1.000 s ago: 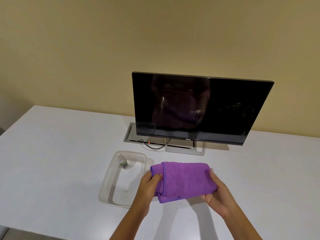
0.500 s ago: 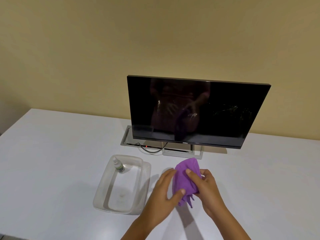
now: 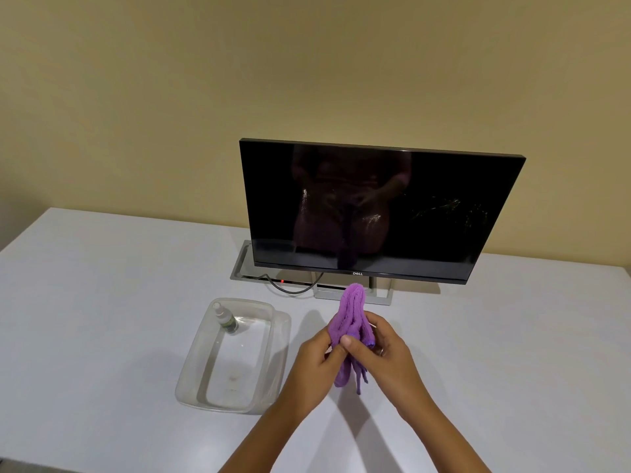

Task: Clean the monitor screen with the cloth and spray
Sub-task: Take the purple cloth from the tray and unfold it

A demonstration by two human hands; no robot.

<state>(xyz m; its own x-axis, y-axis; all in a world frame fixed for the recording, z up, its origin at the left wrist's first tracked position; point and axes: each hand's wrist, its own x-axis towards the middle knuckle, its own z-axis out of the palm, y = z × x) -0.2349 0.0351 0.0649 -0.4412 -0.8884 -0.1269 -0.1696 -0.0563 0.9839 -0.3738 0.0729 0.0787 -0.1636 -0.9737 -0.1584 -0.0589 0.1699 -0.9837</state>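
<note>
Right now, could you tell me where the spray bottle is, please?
In the head view, the spray bottle stands in the far corner of the clear plastic tub on the table, left of both hands and in front of the monitor's left side.

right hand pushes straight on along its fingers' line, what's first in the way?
The purple cloth it grips, then the left hand just beyond; further on, likely the clear tray, though depth is unclear.

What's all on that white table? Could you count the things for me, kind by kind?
Monitor: 1, dark, standing at the back
Purple cloth: 1, bunched between the left hand and right hand
Spray bottle: 1, standing in the tray
Clear plastic tray: 1
Black cable: 1, by the monitor's foot
Total: 5 things
</note>
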